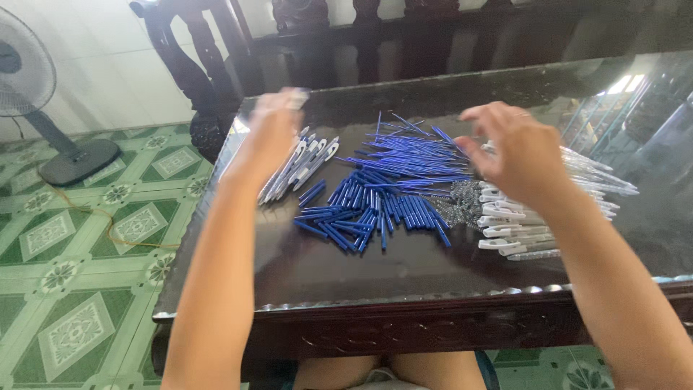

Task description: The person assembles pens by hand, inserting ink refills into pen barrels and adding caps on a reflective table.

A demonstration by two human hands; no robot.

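Observation:
My left hand (pixel 271 130) hovers, blurred, over a small pile of assembled white-and-blue pens (pixel 307 162) at the left of the dark glass-topped table (pixel 346 278); whether it holds anything I cannot tell. My right hand (pixel 516 152), fingers spread and curled, hangs over the boundary between thin blue ink refills (pixel 411 155) and white pen caps (pixel 505 217). Short blue pen parts (pixel 368 213) lie in a heap at the centre. A cluster of small metal springs (pixel 462 206) sits beside them. Clear pen barrels (pixel 599 177) fan out behind my right hand.
A standing fan (pixel 29 79) is on the green patterned tile floor (pixel 79 245) to the left, with a cord trailing near it. Dark carved wooden furniture (pixel 216 58) stands behind the table. My knees show under the table's front edge.

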